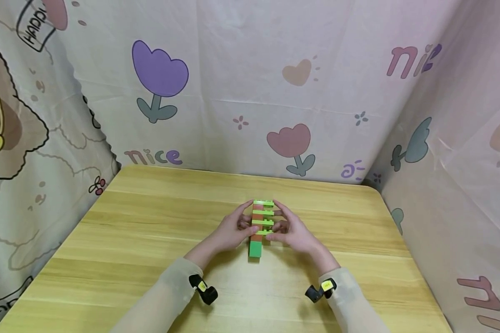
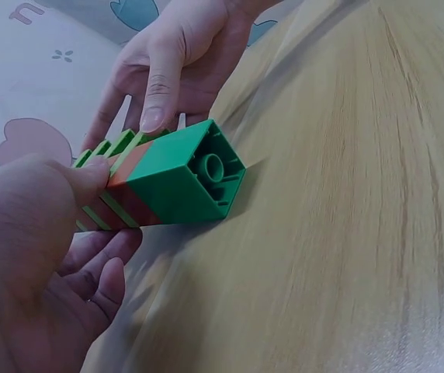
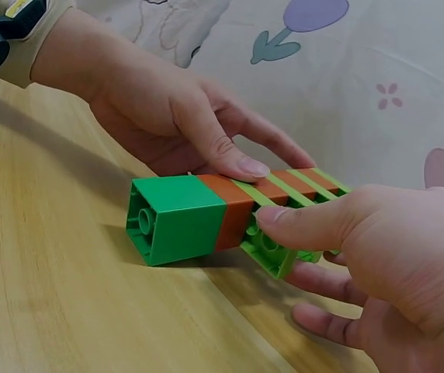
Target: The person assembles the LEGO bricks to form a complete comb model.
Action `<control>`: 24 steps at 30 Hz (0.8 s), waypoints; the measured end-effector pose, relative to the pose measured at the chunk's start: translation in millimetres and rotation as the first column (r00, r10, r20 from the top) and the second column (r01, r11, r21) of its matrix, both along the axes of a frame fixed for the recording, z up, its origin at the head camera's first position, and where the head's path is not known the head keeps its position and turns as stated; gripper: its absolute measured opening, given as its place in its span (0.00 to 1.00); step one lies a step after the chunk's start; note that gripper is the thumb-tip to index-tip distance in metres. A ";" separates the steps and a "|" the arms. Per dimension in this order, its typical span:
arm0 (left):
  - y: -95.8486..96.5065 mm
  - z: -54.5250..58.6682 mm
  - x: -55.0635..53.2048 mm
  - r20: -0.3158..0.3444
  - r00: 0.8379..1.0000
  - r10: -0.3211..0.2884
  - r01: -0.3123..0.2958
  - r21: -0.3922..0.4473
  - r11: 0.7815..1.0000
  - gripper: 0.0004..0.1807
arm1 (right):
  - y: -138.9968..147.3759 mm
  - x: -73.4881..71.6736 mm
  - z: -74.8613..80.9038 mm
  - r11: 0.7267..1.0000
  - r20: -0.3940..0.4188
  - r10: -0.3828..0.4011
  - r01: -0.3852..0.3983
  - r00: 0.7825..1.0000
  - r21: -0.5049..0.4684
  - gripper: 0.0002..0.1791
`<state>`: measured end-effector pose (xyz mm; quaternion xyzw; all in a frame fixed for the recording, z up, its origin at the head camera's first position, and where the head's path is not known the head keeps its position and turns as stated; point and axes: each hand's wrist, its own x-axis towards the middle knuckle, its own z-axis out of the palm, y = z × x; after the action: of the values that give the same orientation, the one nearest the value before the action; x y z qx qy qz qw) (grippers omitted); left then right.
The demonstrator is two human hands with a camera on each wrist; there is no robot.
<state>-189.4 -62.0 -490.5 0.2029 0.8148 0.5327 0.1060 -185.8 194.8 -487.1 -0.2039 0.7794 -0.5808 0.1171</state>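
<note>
A tower of toy building bricks [image 1: 257, 237] lies on its side, held between both hands. Its near end is a green brick [image 2: 183, 175] whose hollow underside shows. Beyond it, orange bricks [image 3: 230, 203] alternate with several thin lime-green plates [image 1: 267, 223], which jut out toward the right. The left hand [image 1: 232, 231] grips the tower from the left, thumb on its upper face and index finger reaching to the far end. From the right, the right hand [image 1: 292, 230] holds the jutting plates, its thumb against the nearest one; its index finger also reaches the far end.
A light wooden table [image 1: 129, 240] lies under the hands, bounded at the back and sides by a printed curtain [image 1: 233, 69]. Small black devices with yellow labels sit on the left cuff [image 1: 203, 289] and right cuff [image 1: 321, 290].
</note>
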 end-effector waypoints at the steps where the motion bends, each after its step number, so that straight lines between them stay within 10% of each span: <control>1: 0.1 -0.3 -0.7 0.002 1.000 0.003 -0.003 -0.004 1.000 0.46 | -0.2 -0.7 -0.6 1.000 0.003 0.001 -0.001 1.000 -0.004 0.62; 24: 0.6 -1.9 -3.3 0.056 0.998 0.031 -0.030 -0.023 0.999 0.44 | 0.7 -7.0 -9.1 1.000 0.077 0.011 -0.012 0.997 0.005 0.61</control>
<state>-192.7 -61.3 -492.4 0.1740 0.8204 0.5306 0.1230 -192.8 195.5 -496.3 -0.1854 0.7748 -0.5852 0.1511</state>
